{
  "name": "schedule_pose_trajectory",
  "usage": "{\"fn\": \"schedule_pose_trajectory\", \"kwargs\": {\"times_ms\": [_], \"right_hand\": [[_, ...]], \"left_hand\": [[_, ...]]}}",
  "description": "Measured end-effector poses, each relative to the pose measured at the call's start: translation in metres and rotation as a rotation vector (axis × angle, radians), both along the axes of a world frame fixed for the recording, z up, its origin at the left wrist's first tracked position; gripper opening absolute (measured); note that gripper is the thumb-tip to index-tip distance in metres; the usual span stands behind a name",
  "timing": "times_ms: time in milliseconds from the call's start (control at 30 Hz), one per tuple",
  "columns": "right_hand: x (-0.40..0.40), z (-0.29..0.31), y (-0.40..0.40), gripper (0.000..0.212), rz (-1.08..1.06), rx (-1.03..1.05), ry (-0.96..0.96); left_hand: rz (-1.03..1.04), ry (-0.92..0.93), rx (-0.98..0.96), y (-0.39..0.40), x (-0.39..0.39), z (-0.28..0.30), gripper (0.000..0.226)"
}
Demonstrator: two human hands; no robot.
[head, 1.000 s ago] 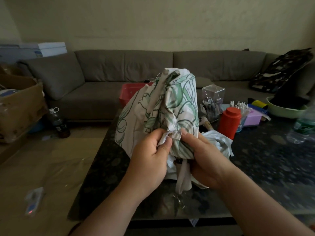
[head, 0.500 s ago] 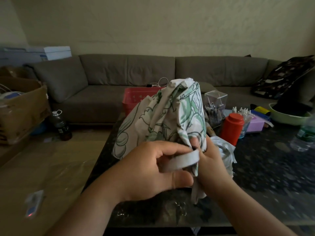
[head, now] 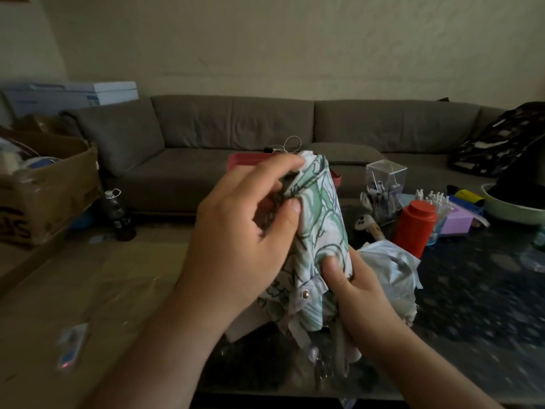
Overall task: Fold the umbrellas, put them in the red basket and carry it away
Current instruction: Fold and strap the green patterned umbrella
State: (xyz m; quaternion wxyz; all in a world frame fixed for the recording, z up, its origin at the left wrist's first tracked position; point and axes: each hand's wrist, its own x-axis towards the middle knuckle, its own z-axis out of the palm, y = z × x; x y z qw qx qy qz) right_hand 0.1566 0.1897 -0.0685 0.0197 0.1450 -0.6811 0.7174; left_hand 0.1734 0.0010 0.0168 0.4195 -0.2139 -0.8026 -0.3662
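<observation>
I hold a white umbrella with a green leaf print (head: 321, 228) upright over the dark table, its cloth gathered into a narrow bundle. My left hand (head: 244, 234) wraps round its upper left side, fingers curled over the top folds. My right hand (head: 351, 287) grips its lower part, thumb pressed on the cloth. A strap with a metal snap (head: 305, 294) hangs between my hands. The red basket (head: 244, 162) stands behind, mostly hidden by my left hand. A pale blue umbrella (head: 392, 270) lies crumpled on the table to the right.
On the dark table (head: 472, 305) stand a red canister (head: 414, 227), a clear box of pens (head: 383, 184), a purple box (head: 457, 221) and a green bowl (head: 513, 208). A grey sofa (head: 236, 143) runs behind; a cardboard box (head: 47, 187) and a bottle (head: 118, 214) sit left.
The loose canopy has been drawn in into a tight upright bundle. My left hand rose from the strap to the top folds, and my right hand now clasps the lower part.
</observation>
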Motion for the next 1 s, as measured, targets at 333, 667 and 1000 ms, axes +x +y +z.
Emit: {"fn": "schedule_pose_trajectory", "kwargs": {"times_ms": [333, 667, 1000], "right_hand": [[-0.001, 0.001, 0.004, 0.062, 0.255, -0.326, -0.358], [0.0, 0.001, 0.008, 0.062, 0.241, -0.257, -0.379], [-0.003, 0.007, 0.017, 0.05, 0.211, -0.242, -0.529]], "left_hand": [[0.104, -0.152, -0.079, -0.004, -0.013, -0.009, 0.053], [0.073, -0.4, -0.186, -0.016, -0.011, -0.005, 0.055], [-0.088, -0.251, 0.012, -0.028, -0.024, -0.009, 0.02]]}}
